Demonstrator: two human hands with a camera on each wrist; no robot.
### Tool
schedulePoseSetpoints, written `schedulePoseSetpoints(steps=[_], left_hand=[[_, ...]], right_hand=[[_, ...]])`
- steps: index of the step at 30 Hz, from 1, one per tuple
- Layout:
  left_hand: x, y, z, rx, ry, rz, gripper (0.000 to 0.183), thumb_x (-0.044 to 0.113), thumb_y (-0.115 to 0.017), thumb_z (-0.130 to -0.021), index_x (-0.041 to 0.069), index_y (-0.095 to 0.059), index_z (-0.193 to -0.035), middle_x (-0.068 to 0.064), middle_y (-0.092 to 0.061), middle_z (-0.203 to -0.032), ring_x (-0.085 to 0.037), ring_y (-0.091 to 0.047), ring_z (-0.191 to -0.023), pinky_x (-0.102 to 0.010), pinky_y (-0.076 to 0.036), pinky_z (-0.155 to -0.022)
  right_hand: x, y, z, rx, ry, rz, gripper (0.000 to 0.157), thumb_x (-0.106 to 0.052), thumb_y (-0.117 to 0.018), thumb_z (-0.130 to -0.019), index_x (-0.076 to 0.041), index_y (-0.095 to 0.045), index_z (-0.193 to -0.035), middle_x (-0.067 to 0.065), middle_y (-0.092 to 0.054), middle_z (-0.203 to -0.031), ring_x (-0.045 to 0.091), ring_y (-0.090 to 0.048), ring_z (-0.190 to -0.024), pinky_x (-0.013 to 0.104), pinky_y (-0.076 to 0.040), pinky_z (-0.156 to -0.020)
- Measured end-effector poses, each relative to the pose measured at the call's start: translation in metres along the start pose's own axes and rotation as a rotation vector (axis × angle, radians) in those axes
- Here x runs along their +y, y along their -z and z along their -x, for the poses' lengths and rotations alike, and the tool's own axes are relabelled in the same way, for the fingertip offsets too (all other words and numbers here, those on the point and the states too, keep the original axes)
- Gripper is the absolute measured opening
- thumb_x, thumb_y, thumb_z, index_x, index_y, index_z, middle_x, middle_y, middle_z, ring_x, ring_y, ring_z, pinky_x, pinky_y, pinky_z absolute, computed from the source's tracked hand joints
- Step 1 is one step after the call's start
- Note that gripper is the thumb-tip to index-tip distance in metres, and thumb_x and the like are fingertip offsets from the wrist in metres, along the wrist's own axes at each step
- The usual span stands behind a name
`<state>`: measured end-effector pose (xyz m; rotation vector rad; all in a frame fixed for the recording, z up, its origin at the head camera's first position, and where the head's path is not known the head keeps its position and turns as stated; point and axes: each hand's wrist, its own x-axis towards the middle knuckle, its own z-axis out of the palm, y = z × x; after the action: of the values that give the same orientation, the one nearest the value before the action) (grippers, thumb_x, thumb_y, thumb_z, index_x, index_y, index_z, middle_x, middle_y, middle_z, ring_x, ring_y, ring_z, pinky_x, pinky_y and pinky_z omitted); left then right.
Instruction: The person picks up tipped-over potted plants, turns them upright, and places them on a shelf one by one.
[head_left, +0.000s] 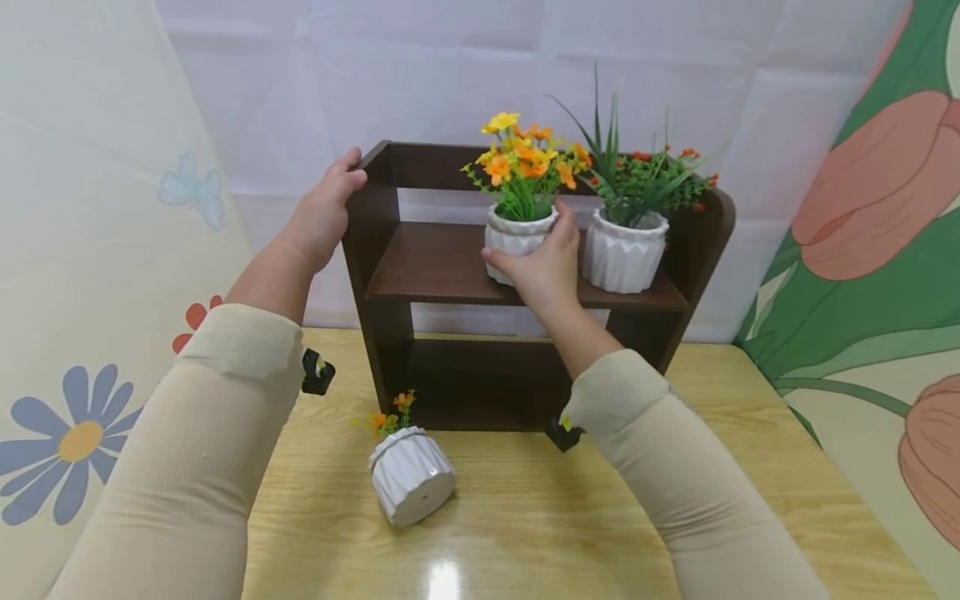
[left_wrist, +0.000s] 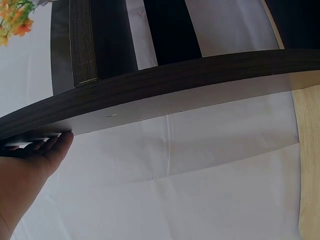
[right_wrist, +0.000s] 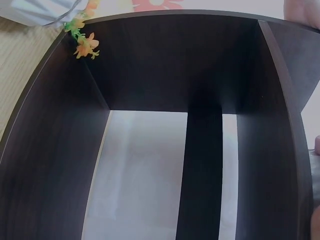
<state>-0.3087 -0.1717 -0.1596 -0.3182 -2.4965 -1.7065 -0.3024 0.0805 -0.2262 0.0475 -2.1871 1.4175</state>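
My right hand [head_left: 543,262] grips a white fluted flowerpot [head_left: 517,242], thumb at its front left and fingers round its right side. Yellow and orange artificial flowers [head_left: 525,162] fill this pot, which is at the upper board of a dark brown shelf unit [head_left: 450,283]. At the unit's upper left corner, my left hand [head_left: 318,212] holds the side panel, fingertips over its edge. From the left wrist, that hand [left_wrist: 32,172] lies against the panel's outer face. Right of the gripped pot stands another white pot [head_left: 626,254] with grassy leaves and red flowers.
A third white pot [head_left: 412,475] with orange flowers lies tipped over on the wooden table [head_left: 525,525], its base facing me, before the unit's lower left. White cloth [head_left: 450,67] hangs behind the unit. Printed flower panels [head_left: 862,233] flank the table.
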Motion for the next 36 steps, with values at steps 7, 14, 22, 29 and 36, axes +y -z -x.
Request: schedulePoseSetpoints(steps=[7,14,22,29,36], left_hand=[[-0.001,0.0,0.0,0.003,-0.007,-0.003,0.058,0.042,-0.016,-0.104,0.031,0.0,-0.159,0.004,0.002,-0.167,-0.017,-0.004,-0.152,-0.043,-0.006,-0.124],[0.0,0.0,0.0,0.008,-0.012,0.0,0.058,0.04,-0.018,-0.104,0.031,-0.002,-0.159,0.003,-0.001,-0.167,-0.017,-0.008,-0.151,-0.04,-0.008,-0.124],[-0.003,0.001,0.0,0.006,-0.008,-0.001,0.058,0.042,-0.017,-0.104,0.032,-0.001,-0.159,0.004,0.001,-0.167,-0.017,-0.005,-0.152,-0.041,-0.006,-0.124],[-0.001,0.001,0.0,0.006,-0.004,-0.005,0.057,0.043,-0.017,-0.103,0.035,-0.001,-0.158,0.004,-0.001,-0.167,-0.018,-0.006,-0.152,-0.045,-0.007,-0.124],[-0.001,0.0,0.0,0.004,-0.004,-0.014,0.057,0.044,-0.016,-0.103,0.036,0.0,-0.158,0.005,0.001,-0.167,-0.018,-0.003,-0.152,-0.048,-0.006,-0.124]], right_hand=[[0.002,0.0,0.001,-0.005,-0.009,0.003,0.111,-0.034,-0.089,-0.067,-0.015,-0.019,-0.151,0.017,-0.032,-0.152,0.03,-0.038,-0.138,0.043,-0.034,-0.114],[0.003,0.0,0.0,-0.014,-0.034,0.029,0.113,-0.036,-0.089,-0.068,-0.016,-0.017,-0.152,0.017,-0.031,-0.153,0.031,-0.038,-0.139,0.043,-0.034,-0.115],[0.001,0.004,0.003,-0.04,-0.065,0.041,0.117,-0.04,-0.088,-0.068,-0.02,-0.011,-0.155,0.015,-0.025,-0.156,0.03,-0.034,-0.141,0.044,-0.033,-0.116],[0.0,0.015,0.01,-0.06,-0.069,0.041,0.116,-0.05,-0.083,-0.071,-0.021,-0.009,-0.156,0.012,-0.021,-0.159,0.028,-0.03,-0.144,0.044,-0.03,-0.117],[0.002,0.022,0.021,-0.086,-0.051,0.029,0.115,-0.048,-0.082,-0.074,-0.018,-0.009,-0.157,0.012,-0.018,-0.161,0.028,-0.025,-0.146,0.044,-0.027,-0.119]])
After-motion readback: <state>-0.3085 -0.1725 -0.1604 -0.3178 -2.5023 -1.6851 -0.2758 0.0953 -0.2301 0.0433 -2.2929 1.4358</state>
